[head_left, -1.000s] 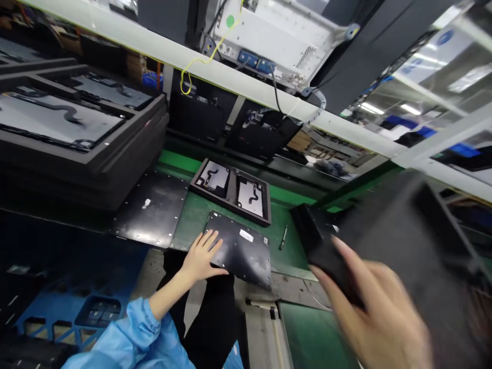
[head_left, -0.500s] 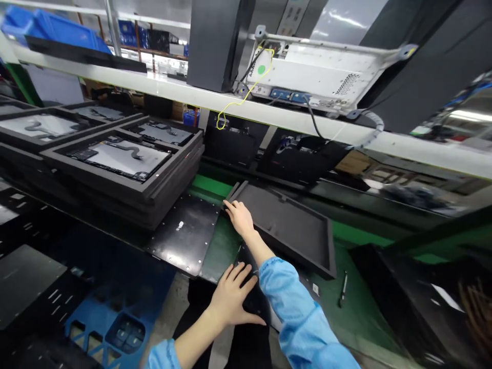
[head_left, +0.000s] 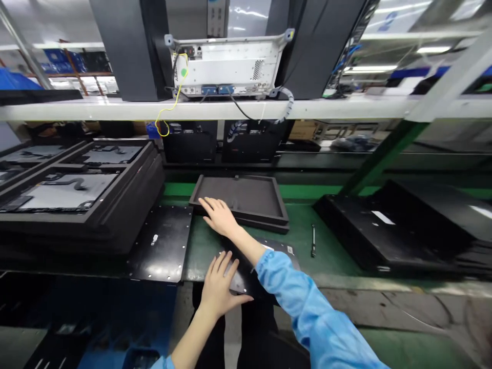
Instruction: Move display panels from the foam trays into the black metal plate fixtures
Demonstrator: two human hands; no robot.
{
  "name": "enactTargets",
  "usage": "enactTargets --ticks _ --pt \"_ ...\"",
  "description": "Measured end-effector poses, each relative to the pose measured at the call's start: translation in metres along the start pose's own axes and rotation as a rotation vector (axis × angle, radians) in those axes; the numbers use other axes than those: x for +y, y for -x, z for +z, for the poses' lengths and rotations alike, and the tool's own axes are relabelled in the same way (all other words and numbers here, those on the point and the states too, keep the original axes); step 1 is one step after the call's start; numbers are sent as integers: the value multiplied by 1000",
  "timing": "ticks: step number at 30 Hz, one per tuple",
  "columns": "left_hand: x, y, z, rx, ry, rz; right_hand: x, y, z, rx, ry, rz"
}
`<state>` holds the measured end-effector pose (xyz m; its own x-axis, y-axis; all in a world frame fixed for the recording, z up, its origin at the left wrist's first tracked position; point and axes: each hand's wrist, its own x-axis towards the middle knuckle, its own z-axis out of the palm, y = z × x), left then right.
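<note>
My right hand (head_left: 220,217) is at the near left edge of a shallow dark foam tray (head_left: 246,195), its fingers stretched out. Another tray or layer shows beneath that one. My left hand (head_left: 220,284) lies with fingers spread on or just over the left end of a black panel (head_left: 248,274), which my right forearm partly covers. Whether the left palm presses on the panel I cannot tell. Left of both hands a second black panel (head_left: 163,243) with small holes along its edges lies flat on the green bench (head_left: 203,241).
At the left rises a stack of foam trays (head_left: 126,215) holding flat screen parts. A thin metal tool (head_left: 313,241) lies right of the tray. Black housings (head_left: 369,230) stand farther right. Above the bench runs a white shelf (head_left: 126,108) with a white instrument (head_left: 230,66) and hanging cables.
My view has turned right and levelled. The foam tray now lies straighter along the back of the bench, and my right hand has shifted from its left corner to its near edge.
</note>
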<state>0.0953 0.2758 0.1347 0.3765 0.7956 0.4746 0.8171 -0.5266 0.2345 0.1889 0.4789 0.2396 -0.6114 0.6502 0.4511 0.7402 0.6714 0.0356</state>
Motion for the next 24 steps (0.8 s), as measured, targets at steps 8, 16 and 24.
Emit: enactTargets --ticks 8,16,24 --pt "0 2 0 23 -15 19 97 104 -23 -108 150 241" --pt "3 1 -4 -3 -21 12 132 121 -27 -111 76 154" --pt "-2 4 1 3 -16 15 151 174 -43 -49 117 228"
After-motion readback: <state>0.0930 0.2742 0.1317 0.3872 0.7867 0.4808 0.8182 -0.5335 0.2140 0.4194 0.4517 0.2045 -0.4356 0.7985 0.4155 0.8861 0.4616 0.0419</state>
